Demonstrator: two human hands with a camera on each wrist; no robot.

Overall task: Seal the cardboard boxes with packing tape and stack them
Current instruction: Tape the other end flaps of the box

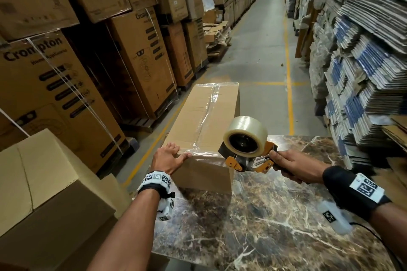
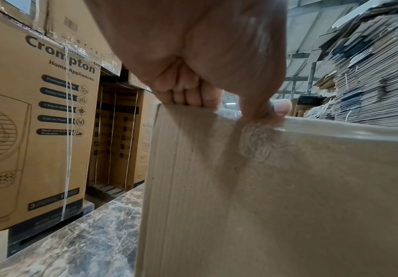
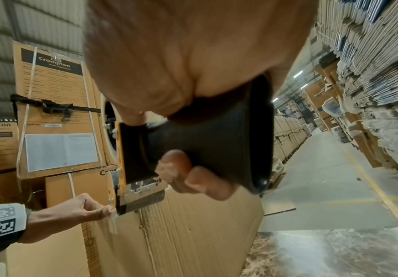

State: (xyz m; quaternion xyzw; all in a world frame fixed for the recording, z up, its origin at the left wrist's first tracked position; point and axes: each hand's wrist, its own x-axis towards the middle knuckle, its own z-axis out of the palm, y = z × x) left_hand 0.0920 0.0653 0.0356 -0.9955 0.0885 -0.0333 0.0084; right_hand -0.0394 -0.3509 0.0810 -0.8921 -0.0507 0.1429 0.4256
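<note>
A long plain cardboard box point(image 1: 204, 112) lies on the marble table point(image 1: 264, 215), its far end reaching past the table's edge. Clear tape runs along its top seam and across the near top edge. My left hand point(image 1: 170, 156) hooks over the box's near-left top corner, fingers on top and thumb on the tape at the edge point(image 2: 207, 97). My right hand point(image 1: 295, 167) grips the handle of an orange tape dispenser point(image 1: 248, 156) carrying a clear tape roll point(image 1: 245, 134). The dispenser's front sits at the box's near-right top edge point(image 3: 205, 140).
Plain brown boxes point(image 1: 44, 182) are stacked at my near left. Tall printed appliance cartons point(image 1: 55, 86) line the left side. Piles of flattened cardboard point(image 1: 363, 61) stand on the right. A concrete aisle with yellow lines point(image 1: 264, 61) runs ahead.
</note>
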